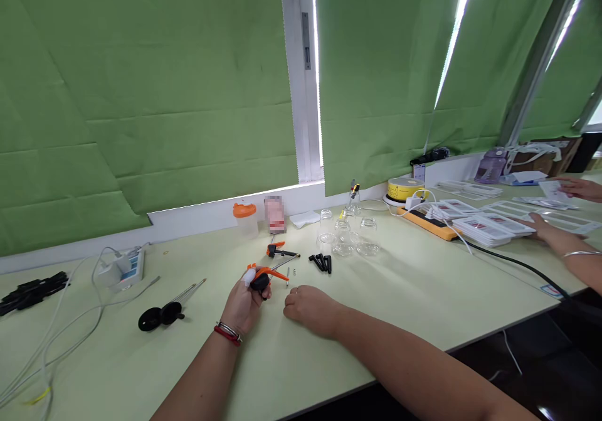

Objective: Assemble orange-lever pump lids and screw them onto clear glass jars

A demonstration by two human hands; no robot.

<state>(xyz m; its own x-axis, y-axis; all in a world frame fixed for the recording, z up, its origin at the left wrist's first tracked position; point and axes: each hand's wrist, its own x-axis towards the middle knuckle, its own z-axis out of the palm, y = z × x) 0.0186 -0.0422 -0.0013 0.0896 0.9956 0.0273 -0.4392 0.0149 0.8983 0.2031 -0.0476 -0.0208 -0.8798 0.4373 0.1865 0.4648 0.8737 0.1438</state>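
My left hand [247,298] is wrapped round an orange and black tool [261,278], with something white at its thumb. My right hand [308,309] rests on the table just right of it, fingers curled down; what they hold, if anything, is hidden. Small metal pieces [288,277] lie between the hands. Behind the held tool is a second orange and black piece [276,249] with a thin rod. Several black cylindrical parts [322,263] lie to the right. Two round black parts with metal rods [161,316] are at the left.
Clear glass cups [368,238] stand behind the black parts, near an orange-lidded container [245,220]. White cables and a power strip [134,267] lie left. An orange power strip [426,223] and stacked white frames [486,228] are right, beside another person's hands [548,229].
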